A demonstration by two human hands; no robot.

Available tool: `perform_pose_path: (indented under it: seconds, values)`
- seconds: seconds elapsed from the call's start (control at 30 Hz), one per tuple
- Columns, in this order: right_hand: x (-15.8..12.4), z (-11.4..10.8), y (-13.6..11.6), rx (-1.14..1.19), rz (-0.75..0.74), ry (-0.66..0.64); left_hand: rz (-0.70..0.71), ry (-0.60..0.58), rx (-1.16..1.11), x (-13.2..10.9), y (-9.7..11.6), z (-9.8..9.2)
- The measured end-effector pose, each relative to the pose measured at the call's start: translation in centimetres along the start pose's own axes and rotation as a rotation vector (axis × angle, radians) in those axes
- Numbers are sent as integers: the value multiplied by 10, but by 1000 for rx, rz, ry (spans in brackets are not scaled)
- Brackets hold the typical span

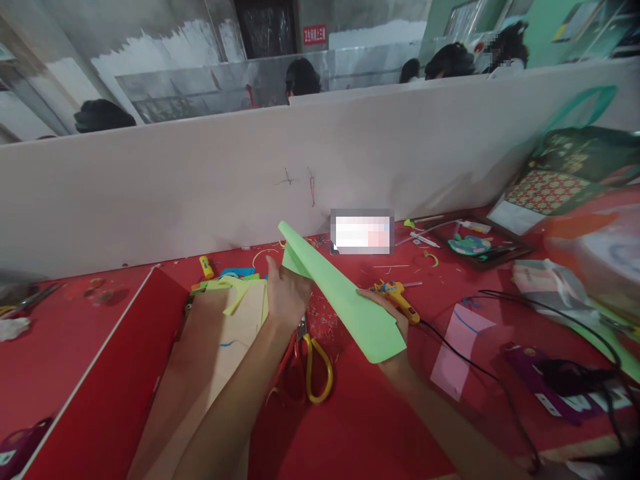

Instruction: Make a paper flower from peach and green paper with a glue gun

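Both my hands hold a folded light green paper [345, 297] up above the red table [375, 427]. My left hand [287, 293] grips its upper, narrow end with fingers closed around it. My right hand [387, 313] supports the wider lower end from underneath, mostly hidden behind the sheet. Under my hands lie scissors with yellow handles [313, 367] and a yellow glue gun [397, 297].
A beige partition wall [200, 187] runs along the far table edge, with other people's heads behind it. Beige card sheets [220, 340] and coloured paper scraps lie at left, a pink paper [457, 343] and black cables at right, a framed craft piece [475, 243] farther back.
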State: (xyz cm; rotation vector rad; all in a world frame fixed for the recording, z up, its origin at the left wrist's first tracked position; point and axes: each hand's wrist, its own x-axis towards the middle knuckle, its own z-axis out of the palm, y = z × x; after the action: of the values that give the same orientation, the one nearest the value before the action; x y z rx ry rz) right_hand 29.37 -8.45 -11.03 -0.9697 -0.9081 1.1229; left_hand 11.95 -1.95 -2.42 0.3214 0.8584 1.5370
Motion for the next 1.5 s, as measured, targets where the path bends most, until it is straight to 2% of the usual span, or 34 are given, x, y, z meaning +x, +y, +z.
perform_pose_path:
  seconds: [0.17, 0.23, 0.33, 0.43, 0.53, 0.7, 0.87, 1.13, 1.2, 1.4, 1.5]
  values:
    - [-1, 1, 2, -19, 7, -11, 80, -238, -15, -2, -10, -1]
    - [-4, 2, 4, -37, 12, -50, 83, -226, -17, -3, -12, -1]
    - [-9, 3, 4, -122, -6, -127, 93, -139, -63, -4, -10, 0]
    - [-15, 1, 2, -239, -116, -210, 90, -45, -90, -1, -8, -2]
    - [-19, -2, 3, -293, -206, -275, 61, -10, -60, 3, -7, -5]
    - [-15, -4, 11, -328, -198, -184, 91, -63, -48, 3, -10, -5]
    - [-13, -6, 13, -335, -183, -182, 109, -97, 8, -2, -14, -2]
    - [-1, -1, 6, 47, 5, -122, 146, -124, -132, 8, 11, -6]
    - [2, -1, 2, 83, 39, -145, 150, -142, -154, 10, 16, -8]
    - [-1, -6, -8, -4, -98, -281, 112, -217, -103, 12, 17, -12]
    - [0, -10, -4, -32, -129, -289, 97, -233, -55, 11, 14, -11]
